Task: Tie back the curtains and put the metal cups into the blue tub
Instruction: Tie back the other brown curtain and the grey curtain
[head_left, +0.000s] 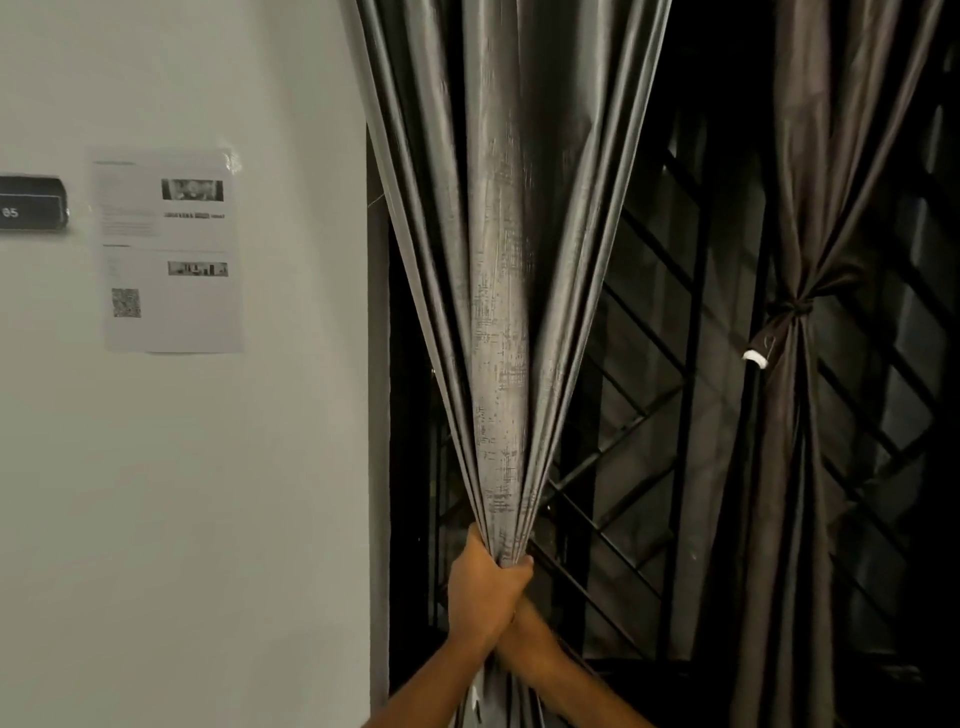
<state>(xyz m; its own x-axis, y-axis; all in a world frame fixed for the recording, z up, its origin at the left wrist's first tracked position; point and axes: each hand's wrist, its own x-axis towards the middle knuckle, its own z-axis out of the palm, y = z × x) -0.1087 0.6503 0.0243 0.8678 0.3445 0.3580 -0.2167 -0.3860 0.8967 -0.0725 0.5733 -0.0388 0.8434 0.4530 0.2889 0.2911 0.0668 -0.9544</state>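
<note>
The grey curtain (498, 312) is gathered into a tight bunch low in the middle of the view, its folds fanning upward and outward from that point. The bunch is held by the left hand (485, 592), whose grip is closed fully round the fabric, fingers wrapped over the front and thumb up along the left side. The right hand (519, 621) is crossed beneath and behind the left one and is mostly hidden by it; whether its grip is closed on the curtain or on anything else cannot be told. Both forearms are seen rising from the bottom edge.

Directly behind the gathered curtain a dark window (649, 415) is exposed, fitted with a black metal grille (639, 364) of diagonal and upright bars. To the right, well apart, a second curtain (789, 467) is seen already cinched at its middle by a dark tie-back (779, 322) with a white-tipped end hanging at its left.

To the left of the window a pale wall (182, 493) is shown. A printed sheet (169, 249) with small pictures and a QR code is stuck on it, and a dark plaque (31, 208) marked with numerals is cut off by the left edge.
</note>
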